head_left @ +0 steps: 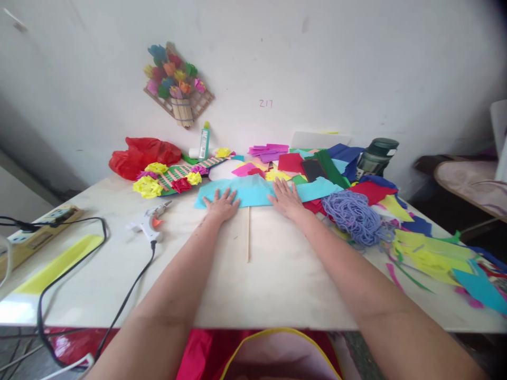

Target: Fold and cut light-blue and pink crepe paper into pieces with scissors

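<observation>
A strip of light-blue crepe paper (253, 191) lies crosswise on the table. My left hand (222, 205) rests flat on its left part with fingers spread. Farther right, my right hand (287, 199) presses flat on the same paper, fingers apart too. From under the paper's near edge a thin wooden stick (248, 235) points toward me. Just right of my right hand sits a tangled bundle of lavender yarn (352, 215). A white hot glue gun (147, 224) lies to the left, its black cord running off the front edge.
A green board with paper flowers (174, 179), a red plastic bag (144, 157) and a glue tube (204, 141) are at the back left. Coloured paper scraps (428, 253) cover the right side, near a dark green jar (376, 157). A power strip (39, 232) lies far left.
</observation>
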Tool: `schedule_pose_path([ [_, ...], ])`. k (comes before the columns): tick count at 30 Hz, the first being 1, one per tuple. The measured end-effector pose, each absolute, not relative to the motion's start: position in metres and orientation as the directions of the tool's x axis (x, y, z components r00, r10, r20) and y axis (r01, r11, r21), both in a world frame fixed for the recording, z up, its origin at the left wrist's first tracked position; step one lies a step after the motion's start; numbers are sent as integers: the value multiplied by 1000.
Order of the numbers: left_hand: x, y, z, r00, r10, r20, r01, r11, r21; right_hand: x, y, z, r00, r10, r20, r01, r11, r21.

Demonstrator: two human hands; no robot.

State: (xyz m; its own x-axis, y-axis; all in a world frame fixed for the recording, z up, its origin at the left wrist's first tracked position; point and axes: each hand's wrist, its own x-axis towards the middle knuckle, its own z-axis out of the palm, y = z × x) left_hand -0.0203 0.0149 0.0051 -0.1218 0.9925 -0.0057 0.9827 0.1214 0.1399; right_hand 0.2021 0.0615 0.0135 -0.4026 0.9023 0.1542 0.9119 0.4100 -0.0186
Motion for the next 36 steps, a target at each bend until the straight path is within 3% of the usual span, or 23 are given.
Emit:
schedule_pose_path([
  [4,-19,13,6,-119,993,-2,983,119,138,167,53,26,-589,780,210,796,605,-12],
  [7,-19,12,7,-120,993,-14,985,120,121,140,50,22,-649,747,143,749,661,-53],
  [10,-20,13,6,-114,993,-30,987,116,115,126,50,9,-628,775,67,768,631,-106],
  [19,-34,19,4,-157,986,-46,982,161,98,127,53,-2,-614,786,73,781,619,-83],
  [29,-66,19,3,-13,997,-75,998,17,55,127,53,-2,-617,785,59,782,620,-67],
  [36,-73,21,4,-38,996,-75,998,42,55,128,52,-2,-624,778,72,776,628,-59],
])
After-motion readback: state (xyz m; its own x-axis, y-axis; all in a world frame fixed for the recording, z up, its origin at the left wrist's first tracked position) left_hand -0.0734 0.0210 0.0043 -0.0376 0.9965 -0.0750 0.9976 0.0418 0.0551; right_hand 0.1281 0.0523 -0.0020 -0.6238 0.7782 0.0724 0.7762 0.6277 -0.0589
